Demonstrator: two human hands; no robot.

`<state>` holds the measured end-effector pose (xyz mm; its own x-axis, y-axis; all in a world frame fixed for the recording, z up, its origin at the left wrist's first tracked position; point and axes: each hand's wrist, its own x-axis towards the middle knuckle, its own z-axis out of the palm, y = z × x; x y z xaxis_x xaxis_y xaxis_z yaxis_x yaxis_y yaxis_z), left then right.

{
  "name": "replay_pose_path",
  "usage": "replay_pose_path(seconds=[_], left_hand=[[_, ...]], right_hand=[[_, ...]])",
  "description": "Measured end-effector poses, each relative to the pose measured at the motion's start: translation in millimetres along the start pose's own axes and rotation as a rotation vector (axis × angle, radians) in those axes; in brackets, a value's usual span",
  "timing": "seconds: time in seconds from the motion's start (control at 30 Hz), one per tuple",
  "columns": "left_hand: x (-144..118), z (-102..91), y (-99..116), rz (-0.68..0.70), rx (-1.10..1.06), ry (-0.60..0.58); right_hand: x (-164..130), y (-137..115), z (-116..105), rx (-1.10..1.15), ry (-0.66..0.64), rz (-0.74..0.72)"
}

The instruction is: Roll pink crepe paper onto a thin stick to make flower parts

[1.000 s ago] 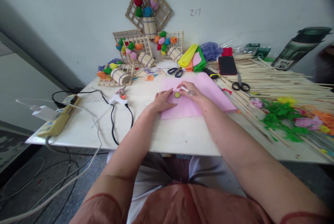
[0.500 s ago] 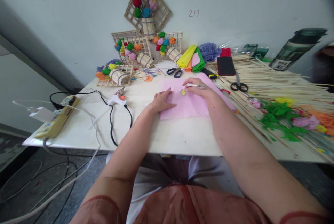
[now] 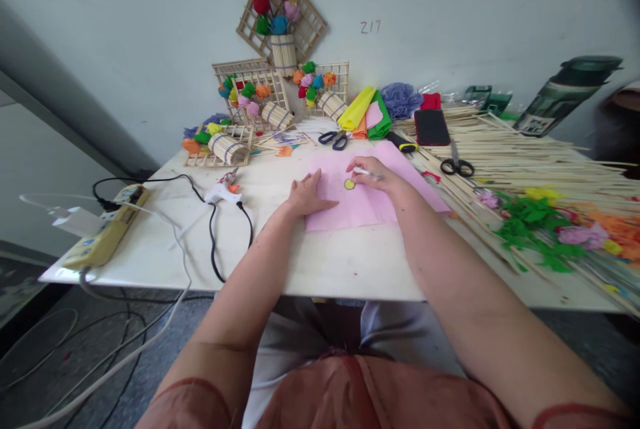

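Since a second ago the right hand (image 3: pixel 377 177), pinching a pen (image 3: pixel 365 173), has slid right with the small yellow disc (image 3: pixel 349 183) on the pink paper (image 3: pixel 370 199). The left hand (image 3: pixel 306 194) stays flat, pressing the paper. Blue scissors (image 3: pixel 334 139) lie just behind, glue gun (image 3: pixel 223 190) to the left.

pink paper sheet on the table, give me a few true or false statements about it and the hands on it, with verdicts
1. The left hand lies flat on the pink paper sheet. True.
2. The right hand holds scissors. False: it holds a white pen; the blue-handled scissors lie beyond the sheet.
3. A small yellow disc sits on the sheet between the hands. True.
4. The glue gun rests on the pink sheet. False: it lies on the bare table, left of the sheet.
5. The black phone lies among the sticks, beyond the sheet. True.
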<state>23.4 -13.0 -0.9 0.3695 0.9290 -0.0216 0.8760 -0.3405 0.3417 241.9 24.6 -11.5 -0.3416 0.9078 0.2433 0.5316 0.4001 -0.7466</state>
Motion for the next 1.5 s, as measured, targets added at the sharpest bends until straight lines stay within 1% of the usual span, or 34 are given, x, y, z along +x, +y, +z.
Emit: replay_pose_path(seconds=[0.23, 0.4, 0.47, 0.53, 0.67, 0.8, 0.87, 1.0, 1.27, 1.4, 1.5], left_hand=[[-1, -1.1, 1, -0.004, 0.019, -0.009], [0, -0.4, 0, 0.003, 0.041, -0.009], [-1, -0.5, 1, 0.023, 0.066, 0.002], [-3, -0.8, 4, 0.075, 0.095, 0.030], [-8, -0.3, 14, 0.225, 0.148, 0.099], [-9, 3.2, 23, 0.309, 0.205, 0.079], [-9, 5.1, 25, 0.322, 0.240, 0.064], [-9, 8.2, 27, 0.329, 0.306, 0.059], [-8, 13.3, 27, 0.343, 0.362, 0.125], [-9, 14.9, 27, 0.351, 0.389, 0.155], [-9, 15.8, 28, 0.357, 0.408, 0.171]], right_hand=[[-4, -15, -1, -0.085, 0.017, 0.030], [-7, -24, -2, -0.055, -0.004, 0.044], [-7, -26, -2, -0.041, 0.001, 0.055], [-7, -27, -2, -0.031, 0.006, 0.068], [-6, -26, -1, -0.024, 0.016, 0.053], [-5, -22, -1, 0.007, -0.013, 0.038], [-5, -20, -1, 0.007, -0.031, 0.028], [-4, -15, -1, -0.056, -0.015, -0.001], [-3, -20, -3, -0.013, 0.017, 0.009], [0, -11, 0, -0.062, 0.015, -0.025], [2, -4, 2, -0.105, 0.039, -0.067]])
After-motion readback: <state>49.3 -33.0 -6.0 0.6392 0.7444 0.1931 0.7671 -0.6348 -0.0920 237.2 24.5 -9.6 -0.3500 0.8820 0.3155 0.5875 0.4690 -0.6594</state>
